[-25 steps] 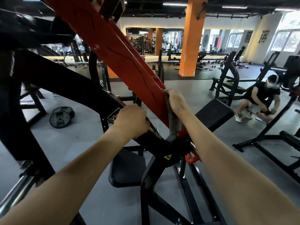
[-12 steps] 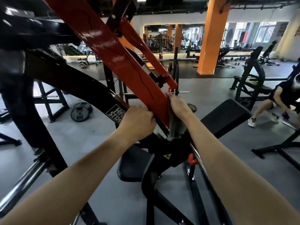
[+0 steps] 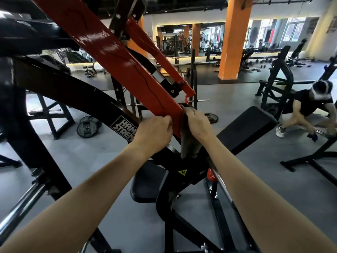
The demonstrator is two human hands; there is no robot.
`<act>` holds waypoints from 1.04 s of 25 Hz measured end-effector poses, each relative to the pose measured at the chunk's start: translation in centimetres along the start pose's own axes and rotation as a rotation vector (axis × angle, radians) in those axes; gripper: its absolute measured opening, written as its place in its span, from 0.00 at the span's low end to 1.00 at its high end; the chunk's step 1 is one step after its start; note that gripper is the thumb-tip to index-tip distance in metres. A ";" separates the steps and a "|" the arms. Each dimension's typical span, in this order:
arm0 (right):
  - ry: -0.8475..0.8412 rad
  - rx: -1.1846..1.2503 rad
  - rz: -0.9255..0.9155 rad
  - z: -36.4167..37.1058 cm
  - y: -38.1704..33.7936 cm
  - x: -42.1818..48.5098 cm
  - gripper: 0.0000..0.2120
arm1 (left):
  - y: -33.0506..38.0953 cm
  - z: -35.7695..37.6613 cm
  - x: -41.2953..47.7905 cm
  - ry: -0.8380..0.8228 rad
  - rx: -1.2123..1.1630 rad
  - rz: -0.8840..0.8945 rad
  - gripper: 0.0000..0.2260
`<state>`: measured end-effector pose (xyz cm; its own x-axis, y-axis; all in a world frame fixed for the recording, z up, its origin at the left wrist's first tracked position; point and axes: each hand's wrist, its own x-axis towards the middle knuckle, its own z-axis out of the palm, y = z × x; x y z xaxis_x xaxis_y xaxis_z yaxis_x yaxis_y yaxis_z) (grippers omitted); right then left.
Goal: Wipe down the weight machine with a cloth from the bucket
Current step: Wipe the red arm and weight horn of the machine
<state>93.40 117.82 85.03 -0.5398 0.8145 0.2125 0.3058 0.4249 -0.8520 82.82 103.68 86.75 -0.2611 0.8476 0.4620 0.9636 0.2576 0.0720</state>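
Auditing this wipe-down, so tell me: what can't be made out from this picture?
Bucket: nowhere in the head view.
Cloth: only its hanging tail shows; the rest is under the right hand.
Left hand: its fingertips are hidden behind the red arm it grips.
Frame label: lettering cut off by the left hand.
Red arm's top: cut off by the upper edge.

Head-worn view, facing forward-down, near machine (image 3: 127, 70)
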 end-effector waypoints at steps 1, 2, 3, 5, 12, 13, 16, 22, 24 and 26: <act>0.033 -0.068 0.009 0.1 1.1 -0.1 0.21 | -0.1 0.1 -0.1 -0.005 -0.011 -0.001 0.10; 0.070 -0.181 0.034 0.1 2.5 -0.2 0.20 | -0.2 0.1 -0.1 -0.015 -0.027 -0.005 0.10; 0.090 -0.288 0.067 -0.1 3.4 -0.5 0.19 | -0.3 0.0 -0.1 -0.028 -0.044 -0.010 0.10; 0.109 -0.301 0.121 -0.1 3.2 -0.5 0.19 | -0.5 -0.2 -0.1 -0.051 -0.069 -0.003 0.10; 0.266 -0.067 -0.345 3.3 -1.0 -2.1 0.17 | -1.1 -0.9 0.3 -0.102 0.008 0.044 0.05; 0.302 -0.118 -0.327 3.7 0.0 -2.5 0.18 | -1.3 -1.1 0.2 -0.112 -0.009 0.052 0.07; 0.445 -0.234 -0.246 4.6 1.6 -3.0 0.20 | -2.6 -1.7 0.1 -0.131 -0.021 0.080 0.10; 0.528 -0.234 -0.367 5.7 -4.9 -2.1 0.11 | -5.4 -3.7 0.8 -0.108 -0.014 0.149 0.10; 0.580 -0.221 -0.361 6.0 -4.0 -2.6 0.11 | -6.3 -4.0 0.6 -0.059 -0.031 0.203 0.10; 0.630 -0.206 -0.284 6.6 -2.6 -3.7 0.12 | -7.2 -4.4 0.3 -0.022 -0.062 0.227 0.11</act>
<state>89.40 111.09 83.28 -0.0844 0.7084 0.7007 0.3958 0.6692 -0.6289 76.02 100.03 90.22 -0.0377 0.8905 0.4533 0.9993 0.0306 0.0230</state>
